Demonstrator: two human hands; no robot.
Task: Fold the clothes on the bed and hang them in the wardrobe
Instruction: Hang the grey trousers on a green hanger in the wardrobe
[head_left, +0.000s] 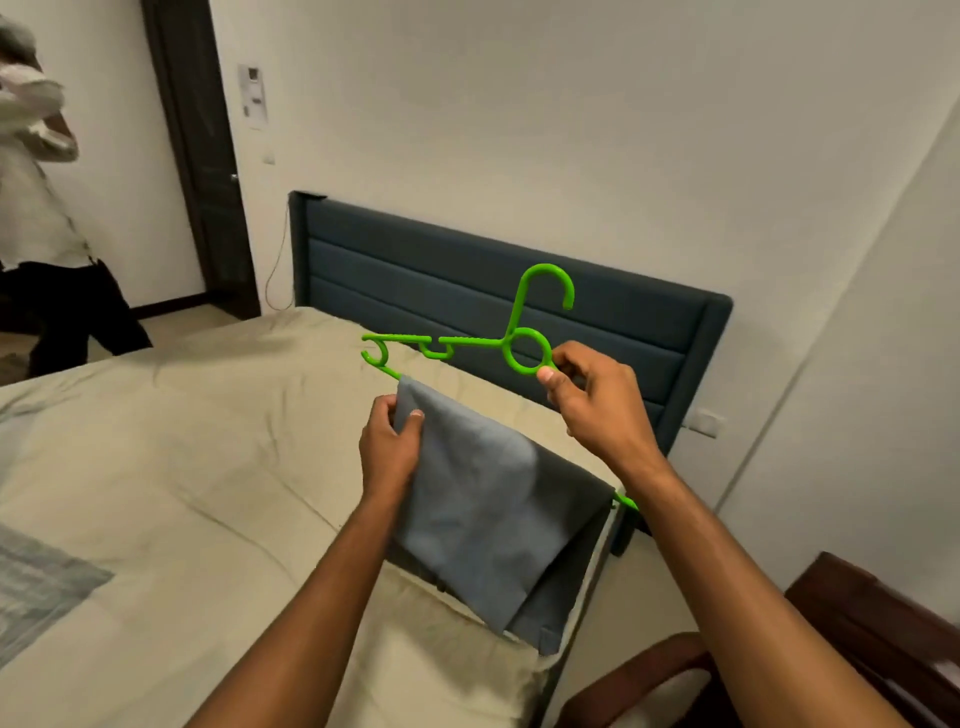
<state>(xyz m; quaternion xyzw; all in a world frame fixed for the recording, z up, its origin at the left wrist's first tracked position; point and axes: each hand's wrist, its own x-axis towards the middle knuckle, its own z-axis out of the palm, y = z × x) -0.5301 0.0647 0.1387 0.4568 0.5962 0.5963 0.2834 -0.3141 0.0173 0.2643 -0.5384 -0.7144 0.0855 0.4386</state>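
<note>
Risk: grey cloth may slide off green hanger at mid-frame if my right hand, pinching its ring, tilts while left hand pinches the fold.

Two bare forearms (no sleeves visible)

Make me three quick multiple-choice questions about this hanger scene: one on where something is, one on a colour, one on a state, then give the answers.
1. Where is the grey cloth?
A. Draped over the hanger's bar
B. Flat on the floor
C. On the headboard

2. What colour is the hanger?
A. Red
B. Green
C. White

3. What is the right hand doing?
A. Hanging open
B. Pressing the bed
C. Pinching the hanger's ring

Answers: 1 A, the cloth hangs folded over the bar while the left hand holds its edge. 2 B, bright green plastic. 3 C, thumb and fingers close on the ring.
</note>
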